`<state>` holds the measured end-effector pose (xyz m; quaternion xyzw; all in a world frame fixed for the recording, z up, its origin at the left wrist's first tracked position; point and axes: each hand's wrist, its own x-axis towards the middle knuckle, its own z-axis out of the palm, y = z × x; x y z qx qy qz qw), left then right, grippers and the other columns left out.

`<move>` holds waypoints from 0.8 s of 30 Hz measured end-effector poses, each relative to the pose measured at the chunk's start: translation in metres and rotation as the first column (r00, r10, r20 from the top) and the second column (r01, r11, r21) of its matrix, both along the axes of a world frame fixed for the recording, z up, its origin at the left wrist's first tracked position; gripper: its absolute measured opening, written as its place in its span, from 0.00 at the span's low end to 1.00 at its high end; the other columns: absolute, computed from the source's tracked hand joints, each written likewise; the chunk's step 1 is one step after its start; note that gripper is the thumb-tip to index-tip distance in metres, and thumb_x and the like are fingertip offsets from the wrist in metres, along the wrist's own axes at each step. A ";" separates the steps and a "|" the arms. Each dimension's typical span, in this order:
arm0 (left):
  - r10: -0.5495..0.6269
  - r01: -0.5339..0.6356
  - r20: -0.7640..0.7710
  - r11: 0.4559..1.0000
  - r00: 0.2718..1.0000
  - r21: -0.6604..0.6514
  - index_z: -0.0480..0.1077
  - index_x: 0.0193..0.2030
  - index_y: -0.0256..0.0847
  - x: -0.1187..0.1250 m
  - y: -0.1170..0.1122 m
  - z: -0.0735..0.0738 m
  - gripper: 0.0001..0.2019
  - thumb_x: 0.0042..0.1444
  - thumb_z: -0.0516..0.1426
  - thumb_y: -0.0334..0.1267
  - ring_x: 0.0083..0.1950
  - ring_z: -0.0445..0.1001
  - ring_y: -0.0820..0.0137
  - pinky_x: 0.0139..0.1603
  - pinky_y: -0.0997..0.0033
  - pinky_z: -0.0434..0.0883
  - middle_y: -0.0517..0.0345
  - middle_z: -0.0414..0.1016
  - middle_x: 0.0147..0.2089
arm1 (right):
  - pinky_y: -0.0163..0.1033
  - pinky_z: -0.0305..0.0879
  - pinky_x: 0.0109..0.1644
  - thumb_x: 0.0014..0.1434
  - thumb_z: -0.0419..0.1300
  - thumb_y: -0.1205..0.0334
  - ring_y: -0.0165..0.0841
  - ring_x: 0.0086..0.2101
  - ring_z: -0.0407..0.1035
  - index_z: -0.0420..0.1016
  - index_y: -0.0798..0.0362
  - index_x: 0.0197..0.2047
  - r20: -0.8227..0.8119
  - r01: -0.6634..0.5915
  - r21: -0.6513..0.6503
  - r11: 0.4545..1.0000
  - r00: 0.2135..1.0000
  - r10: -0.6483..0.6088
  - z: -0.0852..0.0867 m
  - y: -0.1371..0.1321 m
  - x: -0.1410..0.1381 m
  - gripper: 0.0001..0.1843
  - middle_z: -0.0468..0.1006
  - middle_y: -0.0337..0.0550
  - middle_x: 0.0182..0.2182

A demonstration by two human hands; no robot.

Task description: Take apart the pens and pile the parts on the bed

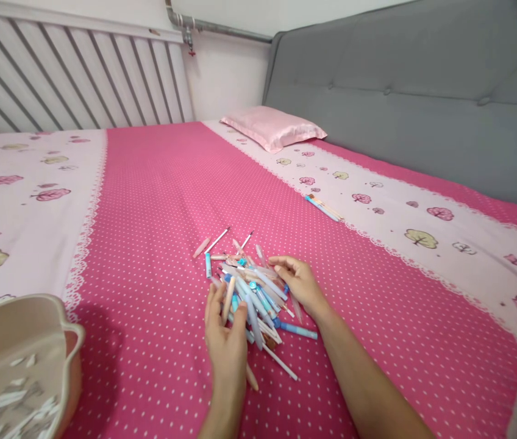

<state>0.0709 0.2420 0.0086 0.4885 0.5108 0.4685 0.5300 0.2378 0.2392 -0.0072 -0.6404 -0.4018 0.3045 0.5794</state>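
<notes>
A loose heap of pen parts (pixel 258 289) lies on the pink dotted bedspread: blue, white, grey-lilac and peach barrels, caps and thin refills. My left hand (pixel 224 341) rests at the heap's near left side, thumb and fingers apart, with a peach pen barrel (pixel 228 300) lying between them. At the right side of the pile, my right hand (pixel 302 285) touches the pieces with its fingers stretched out and slightly bent. A blue pen part (pixel 299 330) sticks out below the right hand. One white refill (pixel 280 361) points toward me.
A beige basin (pixel 72 356) holding white and clear small pieces stands at the lower left. Two or three assembled-looking pens (pixel 323 208) lie apart, farther back. Beyond are a pink pillow (pixel 274 127), a grey headboard (pixel 405 91) and a white radiator (pixel 75 73).
</notes>
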 end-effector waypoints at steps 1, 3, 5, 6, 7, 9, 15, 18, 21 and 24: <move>-0.002 0.002 -0.010 1.000 1.000 0.004 0.64 0.53 0.43 0.000 0.000 0.000 0.22 0.50 0.57 0.40 0.65 0.50 0.61 0.63 0.62 0.52 0.55 0.52 0.64 | 0.43 0.65 0.46 0.51 0.55 0.60 0.35 0.40 0.70 0.73 0.54 0.40 0.012 -0.002 0.001 1.000 1.000 0.002 -0.001 0.000 0.000 0.13 0.77 0.47 0.39; -0.024 0.024 -0.039 1.000 0.999 0.017 0.65 0.53 0.44 0.001 0.001 0.001 0.22 0.50 0.56 0.40 0.65 0.50 0.62 0.63 0.62 0.52 0.55 0.52 0.64 | 0.43 0.65 0.45 0.52 0.55 0.59 0.35 0.39 0.71 0.73 0.54 0.40 0.029 0.000 0.002 1.000 1.000 0.000 -0.001 0.000 0.000 0.13 0.77 0.46 0.39; -0.063 0.066 -0.076 0.997 0.995 0.035 0.65 0.53 0.45 0.000 0.001 0.003 0.21 0.50 0.56 0.39 0.65 0.49 0.62 0.63 0.62 0.51 0.56 0.53 0.65 | 0.42 0.66 0.42 0.52 0.55 0.59 0.35 0.37 0.71 0.73 0.54 0.40 0.032 -0.004 -0.008 1.000 0.999 0.005 -0.001 0.000 0.000 0.13 0.77 0.46 0.39; -0.079 0.083 -0.093 0.996 0.993 0.042 0.66 0.53 0.45 0.000 0.001 0.003 0.21 0.50 0.56 0.39 0.65 0.49 0.61 0.63 0.61 0.51 0.56 0.52 0.65 | 0.41 0.67 0.41 0.52 0.55 0.58 0.34 0.36 0.71 0.73 0.54 0.40 0.033 -0.016 -0.018 1.000 0.999 0.017 0.000 -0.001 0.000 0.14 0.77 0.46 0.38; -0.093 0.099 -0.107 0.994 0.990 0.047 0.67 0.52 0.46 0.000 0.001 0.004 0.21 0.50 0.57 0.38 0.65 0.48 0.61 0.63 0.61 0.51 0.56 0.52 0.65 | 0.41 0.67 0.39 0.52 0.55 0.58 0.34 0.35 0.71 0.73 0.54 0.41 0.045 -0.039 -0.030 0.999 0.998 0.040 0.001 -0.001 0.000 0.14 0.77 0.46 0.37; -0.106 0.114 -0.119 0.992 0.987 0.058 0.67 0.52 0.46 0.000 0.001 0.005 0.21 0.49 0.57 0.38 0.65 0.48 0.60 0.62 0.61 0.51 0.56 0.51 0.65 | 0.40 0.66 0.39 0.52 0.56 0.57 0.34 0.35 0.70 0.73 0.54 0.41 0.109 -0.111 -0.041 0.993 0.987 0.115 0.004 -0.002 0.000 0.15 0.77 0.46 0.37; -0.118 0.133 -0.140 0.986 0.983 0.101 0.66 0.53 0.45 -0.001 0.001 -0.001 0.21 0.50 0.56 0.37 0.65 0.49 0.61 0.63 0.62 0.51 0.55 0.51 0.65 | 0.39 0.64 0.42 0.51 0.59 0.58 0.33 0.38 0.68 0.71 0.55 0.40 0.212 -0.219 -0.012 0.976 0.953 0.217 0.005 -0.004 0.002 0.14 0.74 0.46 0.41; -0.118 0.131 -0.127 0.987 0.985 0.098 0.66 0.53 0.45 0.000 0.002 -0.003 0.21 0.50 0.56 0.38 0.65 0.49 0.61 0.62 0.62 0.52 0.55 0.50 0.65 | 0.37 0.64 0.38 0.49 0.60 0.59 0.31 0.34 0.68 0.70 0.55 0.38 0.171 -0.187 -0.009 0.982 0.967 0.186 0.004 -0.004 0.001 0.13 0.74 0.43 0.35; -0.120 0.130 -0.107 0.988 0.987 0.088 0.66 0.52 0.45 0.000 0.001 -0.002 0.21 0.49 0.57 0.37 0.65 0.50 0.61 0.62 0.63 0.53 0.55 0.50 0.65 | 0.35 0.63 0.34 0.48 0.60 0.59 0.29 0.30 0.66 0.69 0.54 0.36 0.131 -0.146 -0.013 0.989 0.980 0.147 0.004 -0.003 0.000 0.12 0.72 0.39 0.30; -0.120 0.128 -0.096 0.988 0.988 0.081 0.66 0.52 0.46 0.000 0.001 -0.001 0.21 0.49 0.57 0.37 0.64 0.51 0.61 0.62 0.63 0.52 0.55 0.50 0.66 | 0.33 0.62 0.30 0.48 0.59 0.59 0.27 0.26 0.63 0.67 0.53 0.35 0.051 -0.074 0.000 0.997 0.996 0.074 0.003 -0.001 -0.001 0.11 0.70 0.37 0.27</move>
